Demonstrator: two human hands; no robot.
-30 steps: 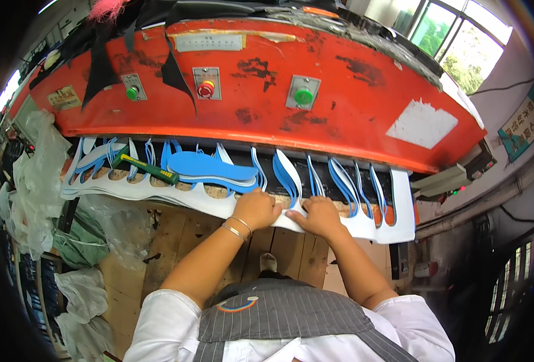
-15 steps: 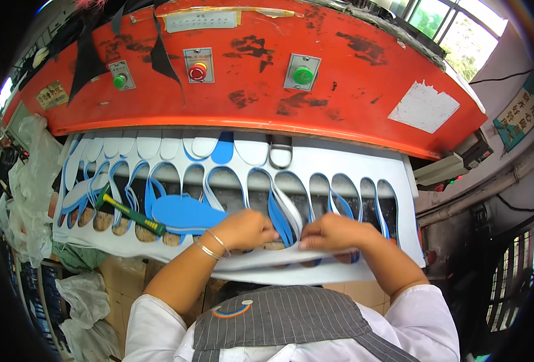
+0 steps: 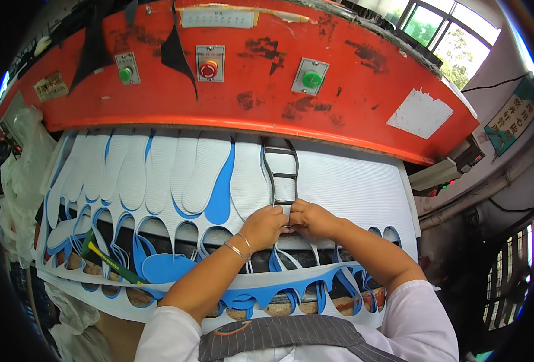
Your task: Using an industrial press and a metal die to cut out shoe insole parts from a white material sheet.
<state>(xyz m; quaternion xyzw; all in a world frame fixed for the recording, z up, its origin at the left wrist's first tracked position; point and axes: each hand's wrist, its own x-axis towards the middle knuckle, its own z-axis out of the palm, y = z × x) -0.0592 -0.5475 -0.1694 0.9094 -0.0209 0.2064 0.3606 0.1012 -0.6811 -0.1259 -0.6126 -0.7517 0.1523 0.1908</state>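
A dark metal cutting die (image 3: pixel 279 172), sole-shaped with cross bars, lies on a white foam sheet (image 3: pixel 345 187) backed with blue under the red press head (image 3: pixel 351 102). My left hand (image 3: pixel 266 224) and my right hand (image 3: pixel 311 218) meet at the die's near end, fingers closed on its rim. A bracelet sits on my left wrist. Left of the die, several cut white insole shapes (image 3: pixel 158 172) lie side by side in the sheet. The sheet's cut-out blue and white scrap (image 3: pixel 261 295) hangs over the bench edge toward me.
A hammer with a green and yellow handle (image 3: pixel 105 260) and a loose blue insole (image 3: pixel 169 266) rest on the scrap at the lower left. The press front carries two green buttons (image 3: pixel 311 79) and a red one (image 3: pixel 208 69). Clear plastic bags (image 3: pixel 15 181) hang at the left.
The foam sheet has slid toward me, bringing the cut insoles and the die out from under the press. Both hands left the sheet's front edge and now grip the die's near end.
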